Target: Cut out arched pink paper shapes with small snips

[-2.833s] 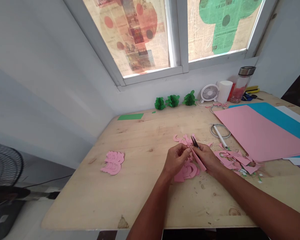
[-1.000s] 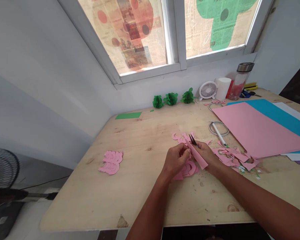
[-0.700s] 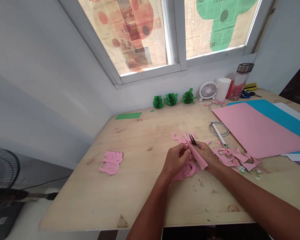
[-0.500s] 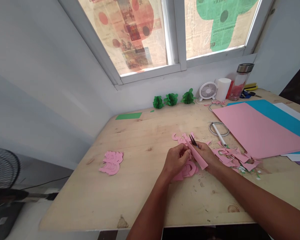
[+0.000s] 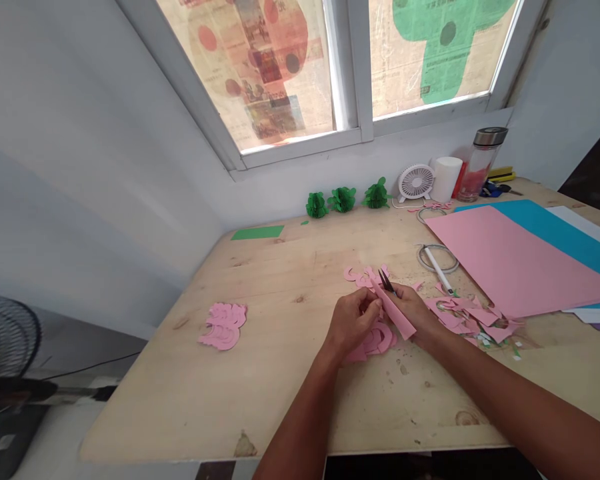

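Observation:
My left hand (image 5: 353, 319) pinches a folded strip of pink paper (image 5: 396, 313) between thumb and fingers. Behind the strip, my right hand (image 5: 411, 303) is closed around scissors (image 5: 387, 281); their dark blades point up and away, and the handles are hidden. Pink cut-outs (image 5: 377, 339) lie under my hands, and more curled pink pieces (image 5: 360, 275) lie just beyond them. To the right of my right hand is a heap of pink scraps (image 5: 473, 317) with small green and white bits.
Stacked pink cut-outs (image 5: 224, 325) lie at left, a green strip (image 5: 257, 233) behind. Green paper figures (image 5: 341, 199), a small fan (image 5: 416, 182), a white cylinder (image 5: 447, 179) and a bottle (image 5: 481, 163) line the back. Pink sheets (image 5: 523, 260) and a white pen (image 5: 439, 269) are right.

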Motion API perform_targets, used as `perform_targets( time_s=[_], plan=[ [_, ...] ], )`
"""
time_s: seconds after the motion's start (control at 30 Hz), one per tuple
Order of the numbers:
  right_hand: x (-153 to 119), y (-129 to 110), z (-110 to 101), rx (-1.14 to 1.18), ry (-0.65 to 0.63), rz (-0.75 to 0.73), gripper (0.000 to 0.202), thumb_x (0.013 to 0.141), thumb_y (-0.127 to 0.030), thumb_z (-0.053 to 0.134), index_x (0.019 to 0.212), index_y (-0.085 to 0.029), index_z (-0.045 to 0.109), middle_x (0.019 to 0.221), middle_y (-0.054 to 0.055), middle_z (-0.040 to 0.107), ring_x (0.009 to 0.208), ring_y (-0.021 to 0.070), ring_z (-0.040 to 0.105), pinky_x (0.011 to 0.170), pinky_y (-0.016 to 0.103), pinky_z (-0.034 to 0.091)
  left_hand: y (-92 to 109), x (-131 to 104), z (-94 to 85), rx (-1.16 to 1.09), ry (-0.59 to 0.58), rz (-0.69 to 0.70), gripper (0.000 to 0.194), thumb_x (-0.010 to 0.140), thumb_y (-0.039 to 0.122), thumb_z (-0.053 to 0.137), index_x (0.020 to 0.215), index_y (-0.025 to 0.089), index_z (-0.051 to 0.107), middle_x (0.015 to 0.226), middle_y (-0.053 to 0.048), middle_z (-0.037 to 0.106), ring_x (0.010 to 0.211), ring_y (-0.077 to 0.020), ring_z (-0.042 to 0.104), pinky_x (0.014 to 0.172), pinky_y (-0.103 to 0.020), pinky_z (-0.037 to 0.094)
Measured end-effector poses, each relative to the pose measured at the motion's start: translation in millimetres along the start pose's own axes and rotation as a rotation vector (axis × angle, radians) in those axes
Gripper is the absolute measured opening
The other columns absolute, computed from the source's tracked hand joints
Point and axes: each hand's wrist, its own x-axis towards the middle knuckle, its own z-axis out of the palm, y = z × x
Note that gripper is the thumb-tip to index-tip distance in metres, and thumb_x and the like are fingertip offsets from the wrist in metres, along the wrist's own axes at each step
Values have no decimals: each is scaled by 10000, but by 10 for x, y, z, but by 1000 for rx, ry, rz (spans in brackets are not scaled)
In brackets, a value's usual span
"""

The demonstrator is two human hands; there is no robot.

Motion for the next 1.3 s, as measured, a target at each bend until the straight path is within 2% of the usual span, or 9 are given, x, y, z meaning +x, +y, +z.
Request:
perform_targets(
  time_s=[0.67,0.93,1.3],
  plan=[
    [-6,-7,-3,-9,5,20,329,593,-424,767,649,-164,573,430,-72,466,391,78,382,406,220,232,3,12,-2,10,1,-2,199,825,281,477,704,163,582,658,-16,617,597,-125,532,564,-229,396],
    [-13,-9,5,-8,4,20,373,610,-482,745,628,-168,543,416,-73,453,376,73,371,392,215,221,-5,18,5,32,4,-6,200,824,287,478,703,165,580,650,-10,607,584,-122,520,562,-234,390],
    [-20,-33,21,-43,38,10,349,589,-456,754,651,-160,582,435,-58,483,394,86,403,401,221,261,-6,17,1,21,-3,-6,216,819,295,480,711,161,610,665,-21,632,597,-132,546,566,-239,409]
  ],
)
